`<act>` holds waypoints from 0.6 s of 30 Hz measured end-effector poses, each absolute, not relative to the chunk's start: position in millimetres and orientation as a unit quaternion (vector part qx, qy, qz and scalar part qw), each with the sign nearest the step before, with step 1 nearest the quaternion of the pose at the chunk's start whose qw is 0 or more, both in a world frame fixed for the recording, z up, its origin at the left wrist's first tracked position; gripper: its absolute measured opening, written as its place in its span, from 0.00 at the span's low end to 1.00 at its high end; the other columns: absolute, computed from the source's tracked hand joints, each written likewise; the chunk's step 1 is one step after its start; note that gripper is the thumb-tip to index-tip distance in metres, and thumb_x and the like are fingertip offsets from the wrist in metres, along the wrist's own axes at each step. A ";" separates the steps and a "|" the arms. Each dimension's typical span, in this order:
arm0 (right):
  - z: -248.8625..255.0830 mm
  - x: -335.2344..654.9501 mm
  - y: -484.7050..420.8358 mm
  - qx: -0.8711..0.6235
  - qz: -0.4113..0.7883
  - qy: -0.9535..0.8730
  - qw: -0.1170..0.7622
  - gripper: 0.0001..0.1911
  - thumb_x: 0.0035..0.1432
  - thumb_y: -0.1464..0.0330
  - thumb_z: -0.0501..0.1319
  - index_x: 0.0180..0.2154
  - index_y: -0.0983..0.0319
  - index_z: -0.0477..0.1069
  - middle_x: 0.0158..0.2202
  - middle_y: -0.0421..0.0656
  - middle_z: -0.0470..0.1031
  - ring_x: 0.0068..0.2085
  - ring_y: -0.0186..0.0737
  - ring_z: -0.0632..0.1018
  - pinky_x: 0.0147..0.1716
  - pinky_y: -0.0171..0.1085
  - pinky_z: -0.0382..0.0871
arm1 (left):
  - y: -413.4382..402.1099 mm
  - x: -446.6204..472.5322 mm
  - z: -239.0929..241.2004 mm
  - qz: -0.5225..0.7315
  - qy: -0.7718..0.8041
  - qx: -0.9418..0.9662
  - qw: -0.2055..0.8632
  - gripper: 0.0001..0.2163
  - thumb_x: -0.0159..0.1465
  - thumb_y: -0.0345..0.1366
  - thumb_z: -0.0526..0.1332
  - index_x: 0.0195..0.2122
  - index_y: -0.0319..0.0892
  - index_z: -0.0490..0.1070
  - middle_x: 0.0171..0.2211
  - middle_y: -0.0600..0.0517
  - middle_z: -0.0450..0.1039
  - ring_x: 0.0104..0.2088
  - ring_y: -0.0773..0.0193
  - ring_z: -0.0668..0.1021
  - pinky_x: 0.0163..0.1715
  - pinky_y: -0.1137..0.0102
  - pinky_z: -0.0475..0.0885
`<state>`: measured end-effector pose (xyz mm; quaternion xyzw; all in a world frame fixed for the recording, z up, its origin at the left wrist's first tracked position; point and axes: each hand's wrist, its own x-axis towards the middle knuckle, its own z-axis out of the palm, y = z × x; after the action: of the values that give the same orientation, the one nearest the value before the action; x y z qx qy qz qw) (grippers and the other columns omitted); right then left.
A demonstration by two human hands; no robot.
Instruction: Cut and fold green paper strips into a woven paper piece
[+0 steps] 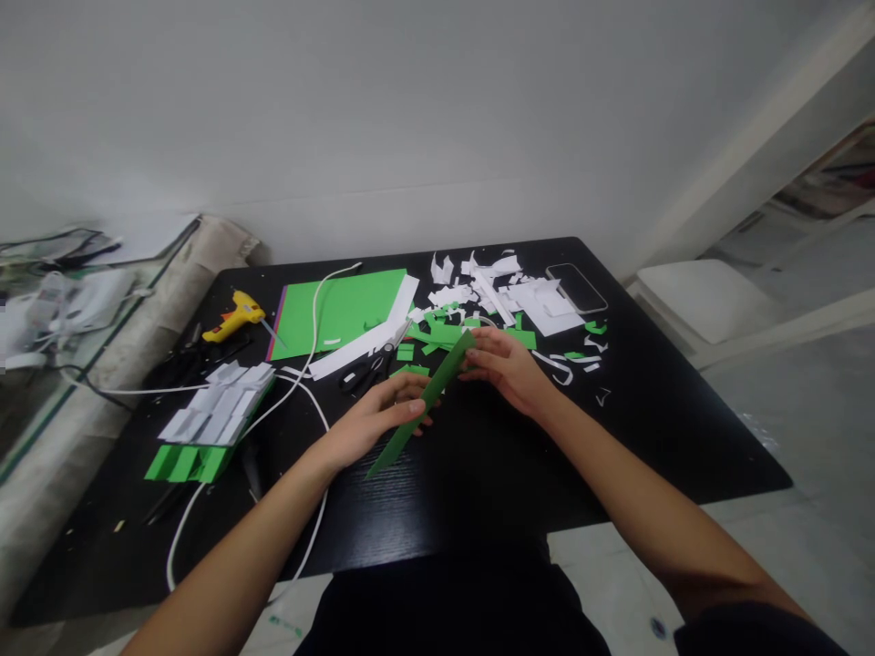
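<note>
A long strip of green paper [425,406] slants above the black table, its upper end tipped away from me. My left hand [386,415] grips its middle, thumb on the near face and fingers behind. At the strip's upper right end, my right hand [502,363] pinches the edge between thumb and fingers. Just beyond the left hand lie black-handled scissors [369,369], partly under paper. Green paper scraps [441,335] are scattered behind both hands.
White paper scraps [478,287] and a phone [578,289] lie at the back right. Green sheets [342,310] rest at the back. Leftward are a yellow glue gun [239,316], folded white paper pieces [219,401] and a white cable [318,410] looping across the table [478,492].
</note>
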<state>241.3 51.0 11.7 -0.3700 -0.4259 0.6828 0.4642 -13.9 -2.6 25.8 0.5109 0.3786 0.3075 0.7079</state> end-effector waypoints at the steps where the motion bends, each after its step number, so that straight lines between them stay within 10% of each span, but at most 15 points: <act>1: 11.9 241.3 50.8 -0.371 0.682 -0.427 0.464 0.23 0.50 0.61 0.80 0.44 0.57 0.74 0.40 0.41 0.80 0.40 0.42 0.83 0.41 0.44 0.83 | -2.1 -14.1 25.8 0.310 0.378 0.511 0.707 0.23 0.64 0.49 0.72 0.56 0.44 0.75 0.50 0.43 0.78 0.44 0.56 0.83 0.44 0.63 0.78; 18: 18.5 243.5 48.5 -0.296 0.702 -0.441 0.474 0.22 0.54 0.55 0.77 0.44 0.57 0.74 0.34 0.37 0.77 0.29 0.36 0.80 0.30 0.38 0.79 | -3.3 -8.9 27.6 0.425 0.436 0.573 0.548 0.23 0.58 0.41 0.76 0.52 0.44 0.74 0.49 0.47 0.77 0.51 0.52 0.78 0.54 0.59 0.71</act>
<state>243.5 48.5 18.5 -0.2956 -0.4408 0.7024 0.4743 -8.9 -3.3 27.6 0.5730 0.4359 0.4253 0.5485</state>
